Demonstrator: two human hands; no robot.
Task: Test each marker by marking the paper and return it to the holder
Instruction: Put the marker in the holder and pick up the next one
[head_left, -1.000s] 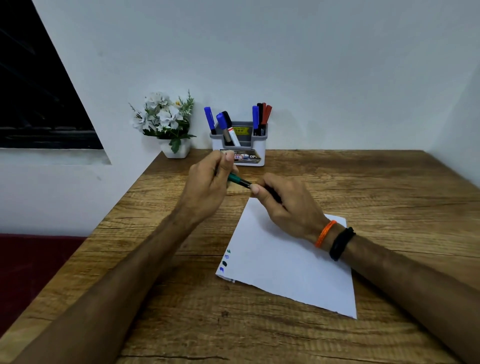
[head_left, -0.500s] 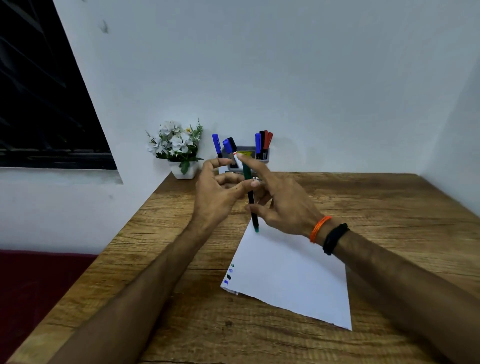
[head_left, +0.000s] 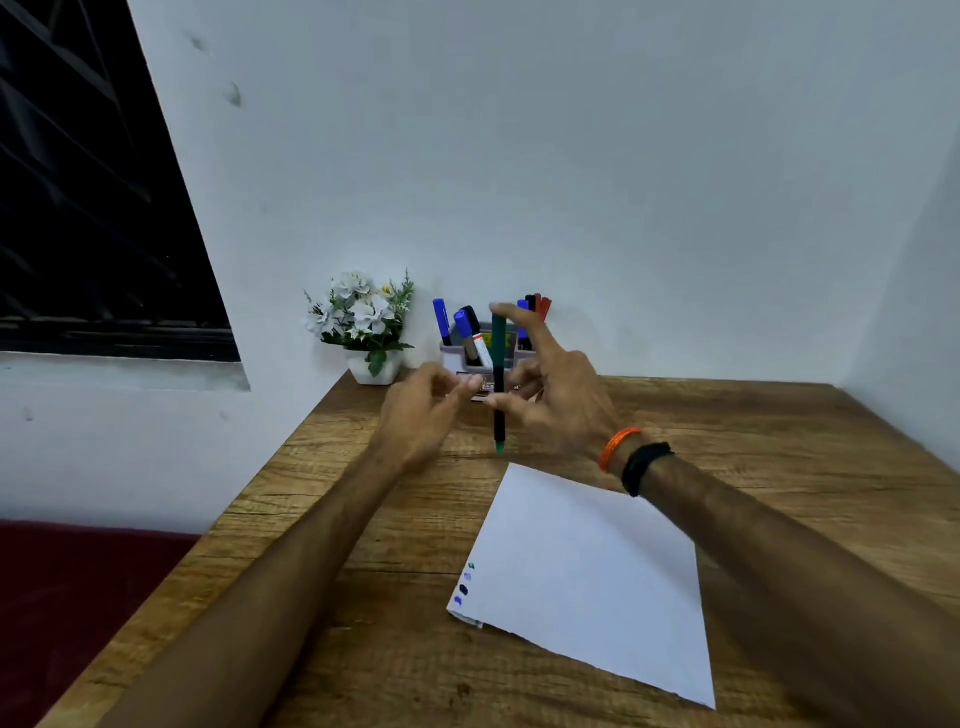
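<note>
My right hand (head_left: 556, 389) holds a green marker (head_left: 499, 384) upright between thumb and forefinger, in front of the grey holder (head_left: 452, 358) at the back of the table. Several blue, black and red markers stand in the holder. My left hand (head_left: 421, 410) hangs just left of the marker with loosely curled fingers and holds nothing. The white paper (head_left: 587, 571) lies on the table nearer to me, with several small ink marks at its left corner.
A small white pot of white flowers (head_left: 363, 327) stands left of the holder against the wall. The wooden table (head_left: 779, 441) ends at a left edge beside a dark red floor. A dark window fills the upper left.
My right hand has turned the green marker from lying slantwise to upright and carried it back toward the holder. My left hand has let go of it. The view tilted up.
</note>
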